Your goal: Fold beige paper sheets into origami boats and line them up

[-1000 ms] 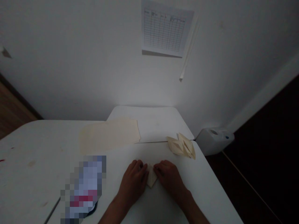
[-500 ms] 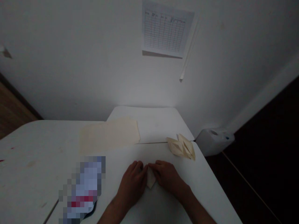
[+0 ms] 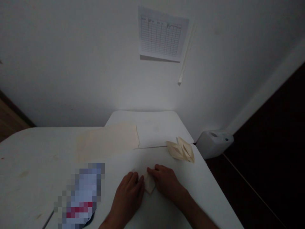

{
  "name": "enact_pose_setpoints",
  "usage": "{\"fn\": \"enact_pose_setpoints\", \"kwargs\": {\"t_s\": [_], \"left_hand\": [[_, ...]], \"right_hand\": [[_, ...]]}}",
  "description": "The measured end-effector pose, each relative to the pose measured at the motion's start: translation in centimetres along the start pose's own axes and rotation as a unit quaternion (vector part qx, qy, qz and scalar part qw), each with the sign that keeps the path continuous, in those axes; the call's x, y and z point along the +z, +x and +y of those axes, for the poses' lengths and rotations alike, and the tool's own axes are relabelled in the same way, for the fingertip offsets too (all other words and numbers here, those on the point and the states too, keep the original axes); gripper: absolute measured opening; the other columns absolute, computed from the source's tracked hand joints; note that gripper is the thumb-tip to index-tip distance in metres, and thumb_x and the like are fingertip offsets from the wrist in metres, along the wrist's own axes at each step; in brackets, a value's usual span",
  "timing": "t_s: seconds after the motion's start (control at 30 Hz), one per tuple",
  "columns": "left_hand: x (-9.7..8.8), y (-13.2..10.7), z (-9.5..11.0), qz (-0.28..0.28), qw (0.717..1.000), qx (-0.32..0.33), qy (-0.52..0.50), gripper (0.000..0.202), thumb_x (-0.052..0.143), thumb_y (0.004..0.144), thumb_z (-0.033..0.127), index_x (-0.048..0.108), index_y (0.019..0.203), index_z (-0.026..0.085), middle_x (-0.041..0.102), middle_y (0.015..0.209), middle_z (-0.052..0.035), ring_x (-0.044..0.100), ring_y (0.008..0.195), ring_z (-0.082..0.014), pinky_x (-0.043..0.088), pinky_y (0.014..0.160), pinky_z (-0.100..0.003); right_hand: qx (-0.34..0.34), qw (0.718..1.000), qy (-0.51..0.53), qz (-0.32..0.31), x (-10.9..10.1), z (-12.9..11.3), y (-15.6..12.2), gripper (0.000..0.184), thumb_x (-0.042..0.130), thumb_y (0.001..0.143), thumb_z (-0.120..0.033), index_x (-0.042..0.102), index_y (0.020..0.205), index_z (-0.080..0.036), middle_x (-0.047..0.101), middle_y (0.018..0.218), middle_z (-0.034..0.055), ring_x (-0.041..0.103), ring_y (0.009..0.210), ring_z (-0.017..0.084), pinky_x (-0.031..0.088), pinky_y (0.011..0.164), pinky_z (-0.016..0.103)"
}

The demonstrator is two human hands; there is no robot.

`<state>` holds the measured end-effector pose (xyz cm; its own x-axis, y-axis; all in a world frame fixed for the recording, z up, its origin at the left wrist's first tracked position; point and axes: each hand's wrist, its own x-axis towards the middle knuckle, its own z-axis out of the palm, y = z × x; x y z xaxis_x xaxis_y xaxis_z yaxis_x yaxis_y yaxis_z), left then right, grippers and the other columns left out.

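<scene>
A small folded cream paper piece [image 3: 150, 184] lies on the white table [image 3: 30, 149] between my hands, its lower tip pointing toward me. My left hand [image 3: 127, 194] presses against its left side, with the fingertips at the edge. My right hand [image 3: 165, 183] reaches over its upper right side, fingers on the fold. The top of the piece is hidden under my fingers. Beyond my right hand rests a loose stack of folded cream paper shapes [image 3: 181, 151].
A flat cream paper sheet [image 3: 107, 141] lies further along the table, and a pixelated, blurred object [image 3: 81, 197] lies to my left. A second white table [image 3: 162, 128] meets the first at a seam. A white box [image 3: 214, 143] stands beyond the right edge, below a printed chart [image 3: 160, 35] on the wall.
The whole view has shifted slightly left and down. My right hand has slid further over the paper piece, which now tilts a little, and my left hand has moved slightly down-left.
</scene>
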<state>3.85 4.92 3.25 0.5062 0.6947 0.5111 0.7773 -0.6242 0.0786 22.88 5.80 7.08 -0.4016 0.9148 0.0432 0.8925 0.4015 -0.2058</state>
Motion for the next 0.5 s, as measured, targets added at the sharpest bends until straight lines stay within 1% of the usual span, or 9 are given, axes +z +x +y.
{"fn": "enact_pose_setpoints", "kwargs": {"t_s": [0.17, 0.27, 0.3, 0.37, 0.43, 0.5], "left_hand": [[-0.7, -1.8, 0.0, 0.01, 1.0, -0.014, -0.003, 0.021, 0.049, 0.088, 0.019, 0.065, 0.101, 0.018, 0.057, 0.089, -0.0092, 0.056, 0.085, -0.0258, 0.055, 0.072, -0.045], [-0.8, -2.3, 0.0, 0.017, 0.999, -0.016, -0.026, 0.022, 0.047, 0.088, 0.017, 0.065, 0.102, 0.019, 0.06, 0.091, -0.0092, 0.058, 0.084, -0.0244, 0.057, 0.074, -0.044], [-0.8, -2.3, 0.0, 0.017, 0.999, -0.014, -0.039, 0.023, 0.046, 0.088, 0.016, 0.064, 0.102, 0.019, 0.061, 0.094, -0.0097, 0.059, 0.088, -0.0243, 0.057, 0.076, -0.043], [-0.6, -2.2, -0.1, 0.021, 0.998, -0.001, -0.061, 0.026, 0.044, 0.087, 0.012, 0.063, 0.104, 0.018, 0.063, 0.107, -0.0114, 0.06, 0.1, -0.0257, 0.057, 0.082, -0.042], [-0.4, -1.9, -0.3, 0.019, 0.996, 0.026, -0.081, 0.033, 0.042, 0.086, 0.009, 0.061, 0.112, 0.018, 0.06, 0.123, -0.0119, 0.055, 0.115, -0.027, 0.055, 0.091, -0.043], [-0.5, -1.4, -0.5, 0.0, 0.993, 0.048, -0.106, 0.041, 0.042, 0.086, 0.007, 0.057, 0.122, 0.02, 0.058, 0.129, -0.0106, 0.053, 0.12, -0.0261, 0.053, 0.095, -0.043]], "right_hand": [[0.002, 1.0, -0.004, 0.003, -0.3, -0.1, -0.1, 0.038, 0.047, 0.092, -0.02, 0.053, 0.127, -0.033, 0.064, 0.093, 0.0028, 0.062, 0.082, 0.018, 0.043, 0.064, 0.025], [0.003, 1.0, -0.005, 0.005, -0.2, -0.1, -0.1, 0.038, 0.046, 0.092, -0.02, 0.052, 0.128, -0.032, 0.064, 0.094, 0.0034, 0.062, 0.081, 0.018, 0.043, 0.065, 0.025], [0.004, 1.0, -0.003, 0.004, -0.2, -0.1, -0.1, 0.038, 0.047, 0.092, -0.02, 0.052, 0.128, -0.033, 0.064, 0.094, 0.0035, 0.062, 0.082, 0.018, 0.043, 0.065, 0.024], [0.005, 1.0, 0.001, 0.003, -0.1, -0.1, -0.1, 0.038, 0.047, 0.092, -0.019, 0.052, 0.128, -0.032, 0.064, 0.094, 0.0035, 0.062, 0.083, 0.018, 0.043, 0.066, 0.024], [0.006, 1.0, 0.006, 0.005, 0.0, -0.1, -0.1, 0.037, 0.046, 0.093, -0.019, 0.053, 0.126, -0.032, 0.063, 0.094, 0.0032, 0.062, 0.084, 0.018, 0.044, 0.067, 0.025], [0.008, 1.0, 0.009, 0.01, 0.0, -0.1, 0.0, 0.034, 0.045, 0.094, -0.02, 0.054, 0.125, -0.031, 0.063, 0.092, 0.0029, 0.062, 0.084, 0.018, 0.044, 0.068, 0.025]]}}
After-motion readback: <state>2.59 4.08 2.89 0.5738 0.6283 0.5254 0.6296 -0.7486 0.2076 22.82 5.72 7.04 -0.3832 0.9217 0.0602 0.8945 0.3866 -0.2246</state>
